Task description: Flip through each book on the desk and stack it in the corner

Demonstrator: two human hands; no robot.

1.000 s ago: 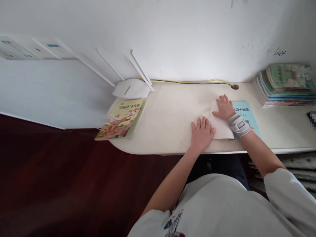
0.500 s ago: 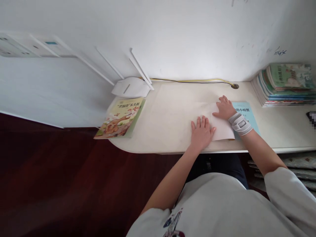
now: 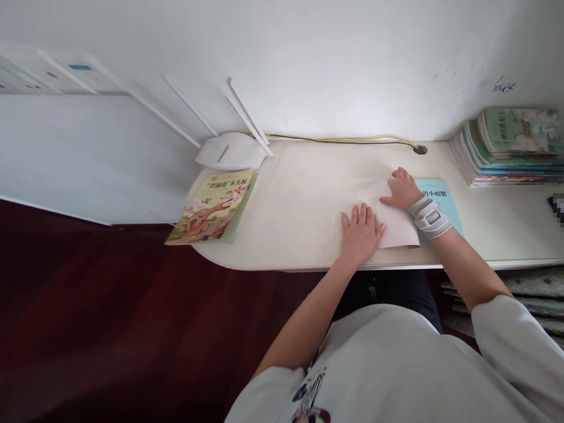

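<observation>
A sheet of white paper [image 3: 398, 228] lies on the desk, partly over a light blue book [image 3: 447, 202] with dark Chinese lettering. My left hand [image 3: 359, 235] rests flat with fingers spread, its thumb at the paper's left part; the paper's left edge blends into the pale desktop. Higher and to the right, my right hand [image 3: 402, 191] lies on the paper near the blue book, fingers stretched out. A grey-and-white band [image 3: 430, 217] wraps the right wrist. Neither hand grips anything.
On the white desk [image 3: 299, 200], a yellow-green picture book [image 3: 215, 208] overhangs the left end beside a white router [image 3: 231, 151]. Yellow and black cables [image 3: 335, 140] run along the wall to a round hole [image 3: 420, 150]. A stack of books [image 3: 515, 147] stands at right.
The view has shifted slightly, so the desk and books sit a little higher. Both hands keep nearly the same places on the paper and desk.
</observation>
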